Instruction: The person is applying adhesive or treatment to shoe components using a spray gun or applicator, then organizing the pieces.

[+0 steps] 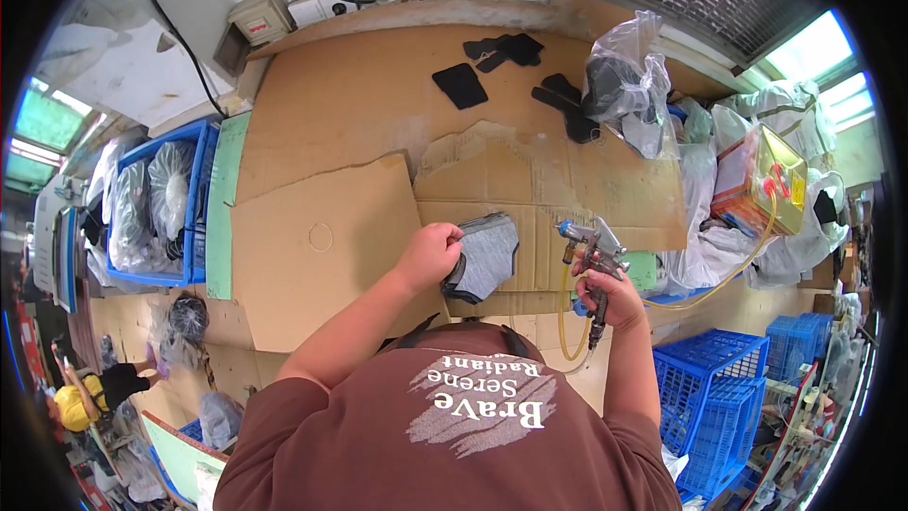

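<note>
My left hand (434,251) pinches the left edge of a small stack of grey fabric pieces (488,257) with dark edges. The stack lies on the cardboard just in front of my body. In my right hand (619,296) is a metal spray gun (602,244), my fingers wrapped round its grip. The gun is held to the right of the fabric, apart from it, with its nozzle end toward the upper left. A yellowish hose (567,322) hangs in a loop below the gun.
Cardboard sheets (312,227) cover the table. Black cut pieces (461,86) and a clear plastic bag (629,85) lie at the far side. To the right stands a square metal can (757,180) with a hose. Blue crates (200,208) flank the table on both sides.
</note>
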Motion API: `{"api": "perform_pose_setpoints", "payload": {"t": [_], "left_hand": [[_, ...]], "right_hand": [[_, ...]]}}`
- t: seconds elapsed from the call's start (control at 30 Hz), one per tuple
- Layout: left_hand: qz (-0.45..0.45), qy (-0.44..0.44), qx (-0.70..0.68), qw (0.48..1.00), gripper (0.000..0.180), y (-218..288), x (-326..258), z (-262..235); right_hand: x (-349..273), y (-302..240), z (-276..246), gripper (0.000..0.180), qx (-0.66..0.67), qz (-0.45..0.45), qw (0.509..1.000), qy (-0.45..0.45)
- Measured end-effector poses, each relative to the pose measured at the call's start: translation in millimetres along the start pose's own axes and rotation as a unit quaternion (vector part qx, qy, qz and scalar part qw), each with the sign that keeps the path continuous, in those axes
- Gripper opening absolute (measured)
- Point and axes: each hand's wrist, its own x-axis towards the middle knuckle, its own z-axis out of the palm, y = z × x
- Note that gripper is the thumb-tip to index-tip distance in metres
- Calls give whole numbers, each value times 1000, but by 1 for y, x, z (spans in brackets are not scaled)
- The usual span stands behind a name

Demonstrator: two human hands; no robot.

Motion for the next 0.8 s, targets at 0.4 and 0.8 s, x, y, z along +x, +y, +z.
{"api": "perform_pose_setpoints", "payload": {"t": [0.4, 0.8], "left_hand": [[-44, 37, -26, 998, 17, -9, 8, 8], [-55, 35, -32, 997, 15, -14, 9, 9]], "right_hand": [[-4, 31, 71, 19, -266, -88, 960, 25], [10, 42, 95, 21, -337, -67, 939, 21]]}}
